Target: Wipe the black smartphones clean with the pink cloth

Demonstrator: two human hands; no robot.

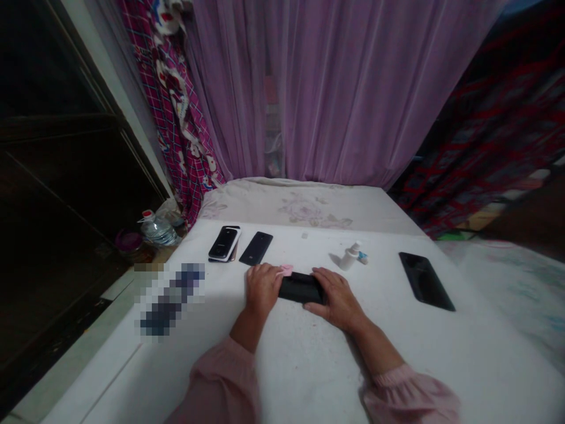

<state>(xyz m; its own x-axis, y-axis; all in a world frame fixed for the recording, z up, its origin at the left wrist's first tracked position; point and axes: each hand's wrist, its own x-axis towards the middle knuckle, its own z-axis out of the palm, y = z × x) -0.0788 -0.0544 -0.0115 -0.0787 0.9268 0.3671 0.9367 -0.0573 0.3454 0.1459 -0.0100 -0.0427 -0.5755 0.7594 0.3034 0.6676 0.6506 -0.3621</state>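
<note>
Bottle [349, 259] right of centre, contents hidden; jug [159, 231] at left; phone [300, 288] lower centre, between left grip [263, 287] pinching cloth [286, 270] and right grip [339, 297] clasping its right end!

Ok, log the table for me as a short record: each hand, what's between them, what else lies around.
Left hand: at the device's left end, pink cloth by its fingertips
Right hand: gripping the right end
Between hands: black device, lengthwise across
Beyond left hand: stacked phones, dark phone beside them
Beyond right hand: white spray bottle, standing
Far right: black tablet-like slab
</note>
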